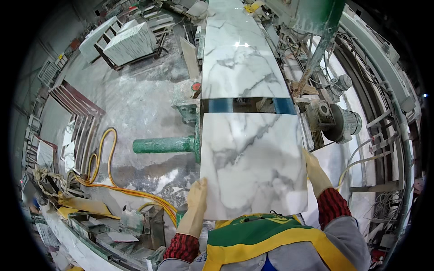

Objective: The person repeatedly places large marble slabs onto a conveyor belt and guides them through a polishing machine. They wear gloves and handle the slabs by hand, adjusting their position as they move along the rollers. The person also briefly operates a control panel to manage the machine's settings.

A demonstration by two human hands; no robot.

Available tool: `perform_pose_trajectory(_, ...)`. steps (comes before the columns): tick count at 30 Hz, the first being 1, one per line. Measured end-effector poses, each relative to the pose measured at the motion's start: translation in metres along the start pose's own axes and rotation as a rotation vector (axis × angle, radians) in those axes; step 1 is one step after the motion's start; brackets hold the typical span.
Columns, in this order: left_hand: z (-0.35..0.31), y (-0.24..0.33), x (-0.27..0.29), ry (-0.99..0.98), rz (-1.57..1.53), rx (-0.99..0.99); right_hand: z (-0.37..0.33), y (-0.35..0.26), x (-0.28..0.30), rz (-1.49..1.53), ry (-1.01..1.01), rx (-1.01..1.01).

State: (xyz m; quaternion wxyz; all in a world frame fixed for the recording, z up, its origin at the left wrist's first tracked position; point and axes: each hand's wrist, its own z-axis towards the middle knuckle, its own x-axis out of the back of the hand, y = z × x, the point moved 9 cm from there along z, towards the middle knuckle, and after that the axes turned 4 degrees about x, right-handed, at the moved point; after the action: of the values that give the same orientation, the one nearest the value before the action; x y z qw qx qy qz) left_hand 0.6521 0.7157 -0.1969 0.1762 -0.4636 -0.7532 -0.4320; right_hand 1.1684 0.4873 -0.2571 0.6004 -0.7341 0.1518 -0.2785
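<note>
The left hand (pixel 195 205) in a pale glove grips the left edge of a big white stone slab (pixel 253 165) with grey veins, and the right hand (pixel 316 174), gloved too, grips its right edge, so both hands are closed on the slab. The slab lies flat just in front of the person, right before a long slab (pixel 242 58) of the same stone, with a blue strip (pixel 220 105) in the gap between them. A green pipe (pixel 162 145) sticks out on the left, yellow hoses (pixel 101 178) curl on the wet floor (pixel 135 104), and a grey motor (pixel 346 124) sits on the right.
</note>
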Motion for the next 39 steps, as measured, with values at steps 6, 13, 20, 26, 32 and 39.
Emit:
perform_pose_trajectory(6, 0.034, 0.010, -0.001, 0.104, -0.128, -0.019, -0.111, 0.022, -0.029, 0.435, 0.053, -0.525)
perform_pose_trajectory(13, 0.071, 0.013, -0.002, 0.184, -0.152, -0.052, -0.085, 0.013, -0.029, 0.105, 0.172, -0.523)
perform_pose_trajectory(20, 0.075, 0.030, 0.004, 0.163, -0.165, -0.010, -0.063, 0.048, -0.014, 0.015, 0.232, -0.551)
perform_pose_trajectory(26, 0.098, 0.017, -0.009, 0.120, -0.197, 0.024, -0.044, 0.023, -0.023, 0.102, 0.178, -0.482)
perform_pose_trajectory(32, 0.109, 0.027, -0.013, 0.160, -0.071, -0.134, -0.038, 0.044, -0.002, -0.261, 0.114, -0.553)
perform_pose_trajectory(39, 0.111, 0.011, -0.015, 0.168, -0.387, 0.022, -0.030, 0.031, -0.013, -0.250, 0.095, -0.540)
